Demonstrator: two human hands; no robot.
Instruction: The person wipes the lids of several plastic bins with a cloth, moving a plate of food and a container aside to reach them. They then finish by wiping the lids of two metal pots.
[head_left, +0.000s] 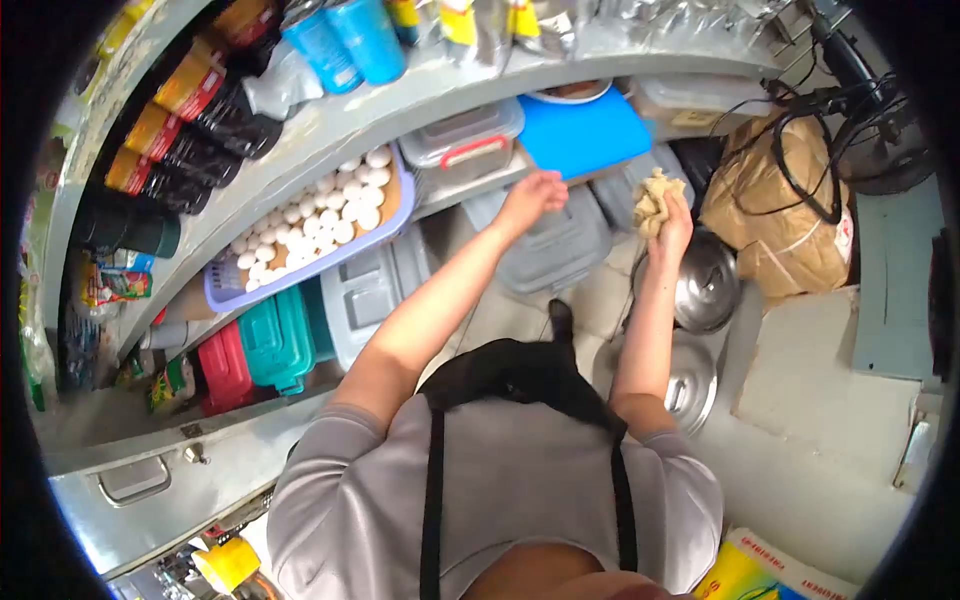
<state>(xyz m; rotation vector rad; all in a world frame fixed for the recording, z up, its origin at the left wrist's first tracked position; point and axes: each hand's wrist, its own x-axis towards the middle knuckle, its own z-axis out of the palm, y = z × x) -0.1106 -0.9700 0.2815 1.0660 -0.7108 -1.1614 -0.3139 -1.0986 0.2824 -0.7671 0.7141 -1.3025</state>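
My right hand (672,228) is closed around a crumpled beige cloth (657,202), which bunches up above the fingers. My left hand (538,198) reaches forward with its fingers curled in, and nothing shows in them. It is nearest to a blue flat board or lid (585,135) on the lower shelf and a grey lidded bin (553,245) on the floor. The cloth is in the air, in front of another grey bin (625,190).
A purple basket of eggs (305,262) sits on the left shelf, with a clear box (463,138) beside it. Metal pot lids (705,285), a brown paper sack (785,200) and black cables (835,150) are on the right. Blue cans (365,40) stand on the upper shelf.
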